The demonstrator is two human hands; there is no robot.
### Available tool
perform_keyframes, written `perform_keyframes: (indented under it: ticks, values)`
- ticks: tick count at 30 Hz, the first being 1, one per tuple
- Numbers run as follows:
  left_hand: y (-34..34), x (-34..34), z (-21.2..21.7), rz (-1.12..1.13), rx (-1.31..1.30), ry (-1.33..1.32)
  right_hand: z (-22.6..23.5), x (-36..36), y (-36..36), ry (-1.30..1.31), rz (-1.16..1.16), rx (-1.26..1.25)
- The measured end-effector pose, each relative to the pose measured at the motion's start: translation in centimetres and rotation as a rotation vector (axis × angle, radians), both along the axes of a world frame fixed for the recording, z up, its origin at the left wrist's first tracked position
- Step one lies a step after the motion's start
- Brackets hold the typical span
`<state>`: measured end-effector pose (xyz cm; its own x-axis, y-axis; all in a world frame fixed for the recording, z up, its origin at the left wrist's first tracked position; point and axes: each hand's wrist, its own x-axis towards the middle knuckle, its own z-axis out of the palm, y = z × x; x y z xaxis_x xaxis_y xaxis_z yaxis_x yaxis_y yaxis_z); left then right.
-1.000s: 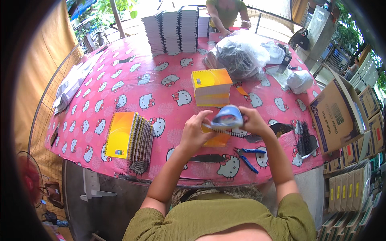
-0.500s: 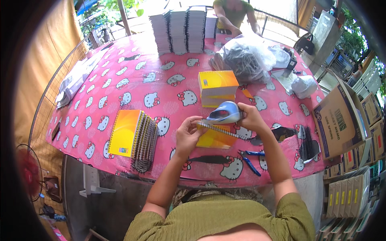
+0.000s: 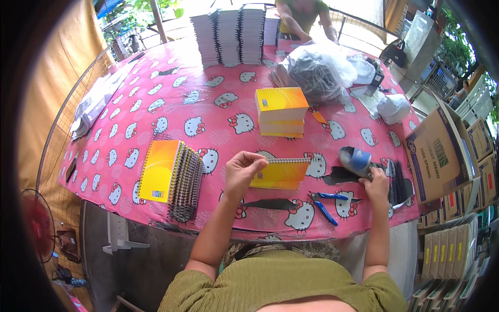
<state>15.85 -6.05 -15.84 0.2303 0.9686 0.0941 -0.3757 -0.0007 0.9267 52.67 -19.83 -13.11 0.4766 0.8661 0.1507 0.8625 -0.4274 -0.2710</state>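
A yellow spiral notebook (image 3: 280,173) lies in front of me, with its black coil along the far edge. My left hand (image 3: 242,172) is closed in a pinch at the left end of that coil. Off to the right, my right hand (image 3: 375,183) grips the rear of a blue and white handheld tool with a rounded body (image 3: 355,160). The tool is at the table over a dark torn patch; its exact kind is unclear. Blue-handled cutting pliers (image 3: 326,208) lie spread between my forearms.
Coil-bound yellow notebooks (image 3: 162,171) are stacked at left, and yellow pads (image 3: 281,106) beyond my hands. Tall paper stacks (image 3: 228,39) and a plastic-wrapped bundle (image 3: 317,73) occupy the far side, where another person (image 3: 304,18) works. A cardboard box (image 3: 439,156) stands at right.
My right hand has carried the blue and white tool from above the notebook to the right side of the table. My left hand stays by the coil, and the notebook's coil edge now lies lower.
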Motion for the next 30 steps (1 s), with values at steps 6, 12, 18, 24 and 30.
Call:
perform_keyframes:
  ticks: [6,12,18,24,30]
  values:
    - [-2.8,0.0,4.5,0.442,0.913,0.421,-0.7,-9.5,-4.3,0.029,0.450,0.221]
    - [-5.5,1.0,2.5,0.303,0.651,0.504,-1.8,-11.7,-4.5,0.244,0.461,0.114]
    - [-6.9,1.5,1.8,0.343,0.699,0.438,2.8,-16.4,-3.5,0.449,0.666,0.277]
    - [-7.5,2.2,2.5,0.377,0.680,0.378,3.1,-17.7,-2.6,0.381,0.686,0.334]
    - [-7.1,2.0,2.4,0.377,0.960,0.513,2.5,-15.6,-2.2,1.482,0.520,-0.150]
